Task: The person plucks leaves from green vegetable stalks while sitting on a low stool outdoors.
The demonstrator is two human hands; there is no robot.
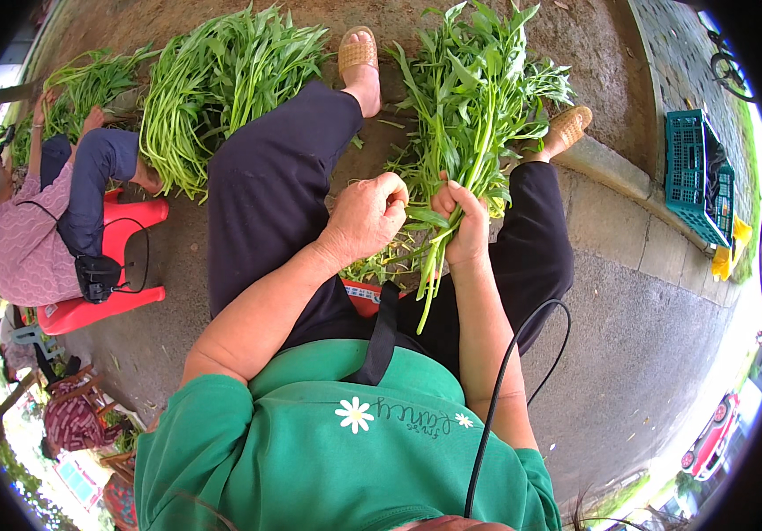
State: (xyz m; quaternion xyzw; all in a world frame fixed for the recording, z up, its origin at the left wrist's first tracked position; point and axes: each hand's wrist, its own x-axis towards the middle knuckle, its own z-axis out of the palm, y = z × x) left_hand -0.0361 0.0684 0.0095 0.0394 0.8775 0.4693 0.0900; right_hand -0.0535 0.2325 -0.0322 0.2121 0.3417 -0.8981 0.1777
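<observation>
My right hand [464, 219] is wrapped around the stems of a bunch of water spinach [478, 111], its long green leaves spreading away from me and the pale stem ends hanging below the fist. Close beside it, my left hand [368, 218] is closed with the fingers curled and the thumb pressed in. Whether anything small sits in those fingers is hidden. A loose leaf [429, 216] sticks out from the bunch between the two hands. Scattered leaf and stem scraps [387, 264] lie on the ground below, between my legs.
Left of my leg lies a large heap of water spinach [222, 93]. Another person [31, 234] sits farther left on a red plastic stool [124, 252], handling more greens [93, 88]. A teal crate [697, 177] and something yellow [732, 250] stand right, past the concrete curb [611, 168]. A black cable [497, 389] crosses my right arm.
</observation>
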